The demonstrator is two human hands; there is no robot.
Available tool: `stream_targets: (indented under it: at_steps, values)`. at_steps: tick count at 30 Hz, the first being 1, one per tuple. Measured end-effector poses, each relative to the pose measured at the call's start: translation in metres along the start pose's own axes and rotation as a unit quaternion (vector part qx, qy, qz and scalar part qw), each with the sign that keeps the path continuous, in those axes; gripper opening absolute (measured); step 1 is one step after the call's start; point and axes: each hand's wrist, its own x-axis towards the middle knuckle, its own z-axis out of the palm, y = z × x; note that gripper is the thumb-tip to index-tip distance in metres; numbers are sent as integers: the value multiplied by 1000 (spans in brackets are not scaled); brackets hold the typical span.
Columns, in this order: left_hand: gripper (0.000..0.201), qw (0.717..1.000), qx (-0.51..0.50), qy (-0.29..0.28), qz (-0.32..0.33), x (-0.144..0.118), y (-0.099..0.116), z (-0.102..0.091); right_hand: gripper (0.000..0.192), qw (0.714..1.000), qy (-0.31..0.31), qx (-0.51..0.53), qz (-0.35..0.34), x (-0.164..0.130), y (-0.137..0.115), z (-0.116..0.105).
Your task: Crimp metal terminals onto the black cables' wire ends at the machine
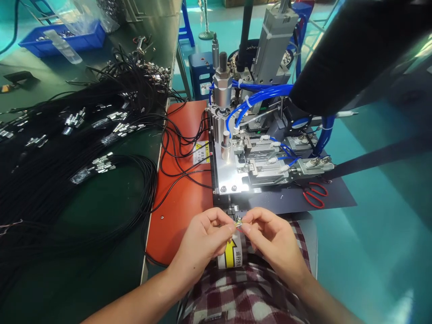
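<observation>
Green bench (111, 252), teal floor (371, 216)

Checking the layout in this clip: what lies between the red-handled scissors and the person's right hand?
In the head view, only the dark mat under the scissors, then its front edge, lies before the right hand.

Small metal connector piece (238, 222): tiny, silvery, details too small to make out. Pinched between fingertips of left hand (202, 238) and right hand (273, 238). Located just below the front edge of the pneumatic fixture machine (236, 175).
</observation>
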Motion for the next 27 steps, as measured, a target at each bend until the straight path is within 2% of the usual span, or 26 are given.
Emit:
stream_targets:
  at_steps: [4, 12, 15, 19, 23, 25, 27]
  values:
    - [17, 1000, 9, 0, 2, 0, 0, 1, 7, 987, 34, -87, -132, -4, -8, -1]
    - [17, 1000, 12, -8, 6, -1, -1, 0, 15, 948, 48, -177, -259, -9, -5, 0]
    - [17, 1000, 16, -11, 7, 0, -2, 0, 17, 918, 47, -248, -305, -8, -1, -2]
    - [16, 999, 34, -9, 3, 1, -3, 0, 17, 859, 63, -344, -373, -4, 0, -5]
    - [16, 999, 30, -16, 1, 0, -1, 1, 13, 821, 66, -382, -420, 0, -2, -9]
    - [15, 999, 25, -23, 4, -1, 0, 1, 12, 818, 57, -369, -438, 1, -3, -10]
    - [13, 999, 16, -27, 4, -1, 0, 0, 12, 845, 44, -324, -424, 1, -2, -9]
